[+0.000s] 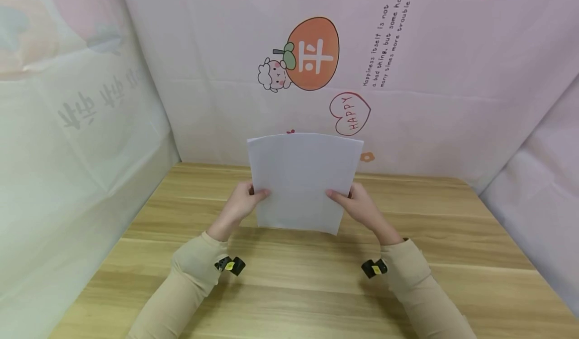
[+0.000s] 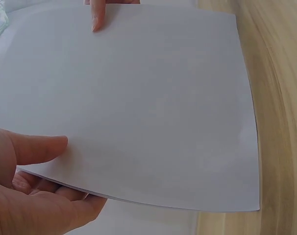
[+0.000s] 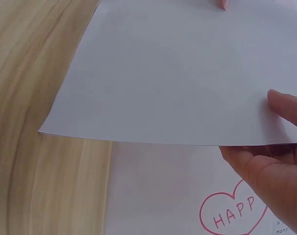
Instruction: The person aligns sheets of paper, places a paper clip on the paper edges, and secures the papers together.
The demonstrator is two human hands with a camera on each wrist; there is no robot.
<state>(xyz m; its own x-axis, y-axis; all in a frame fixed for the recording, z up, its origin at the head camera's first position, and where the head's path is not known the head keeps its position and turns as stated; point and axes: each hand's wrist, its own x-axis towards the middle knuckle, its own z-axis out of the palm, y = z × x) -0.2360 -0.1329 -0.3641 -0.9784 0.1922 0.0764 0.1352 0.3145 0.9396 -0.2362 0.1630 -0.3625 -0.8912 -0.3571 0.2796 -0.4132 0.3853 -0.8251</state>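
Observation:
Between the two hands stands white paper (image 1: 300, 178), held up over the wooden table and slightly bowed; whether it is one sheet or a thin stack I cannot tell. My left hand (image 1: 244, 198) grips its left edge, thumb on the near face and fingers behind. On the opposite edge my right hand (image 1: 359, 205) pinches in the same way. In the left wrist view the paper (image 2: 138, 107) fills most of the picture, with the left thumb lying flat on it. The right wrist view shows the right thumb pressing on the paper (image 3: 178, 78), fingers underneath. Its near face looks blank.
A wood-grain table (image 1: 298, 288) lies below the hands. Behind it hangs a pale printed cloth (image 1: 217, 92) with cartoon fruit and a heart; similar cloth hangs at both sides. Each wrist carries a small black camera, the left camera (image 1: 230, 265) and the right camera (image 1: 374, 268).

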